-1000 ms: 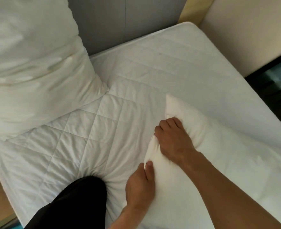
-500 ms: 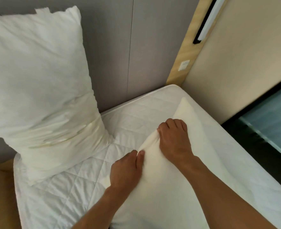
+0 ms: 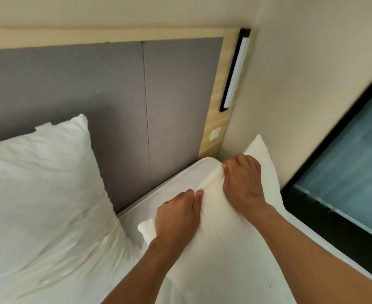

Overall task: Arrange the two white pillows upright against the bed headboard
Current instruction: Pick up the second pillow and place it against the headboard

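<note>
One white pillow (image 3: 40,200) stands upright on the left, leaning against the grey padded headboard (image 3: 106,102). A second white pillow (image 3: 220,255) is lifted off the mattress (image 3: 169,189) on the right, its top edge raised toward the headboard corner. My left hand (image 3: 176,218) pinches that top edge near its left corner. My right hand (image 3: 244,183) grips the same edge further right, bunching the fabric. The pillow's lower part runs out of the frame at the bottom.
A wooden frame strip (image 3: 215,119) with a wall light (image 3: 235,71) and a switch plate (image 3: 215,134) borders the headboard on the right. A beige wall (image 3: 301,84) meets the bed's right side, with a dark-framed glass panel (image 3: 345,167) beside it.
Both hands have lifted the second pillow off the mattress and carried it up toward the headboard's right corner. The view has tilted up, showing more headboard and wall.
</note>
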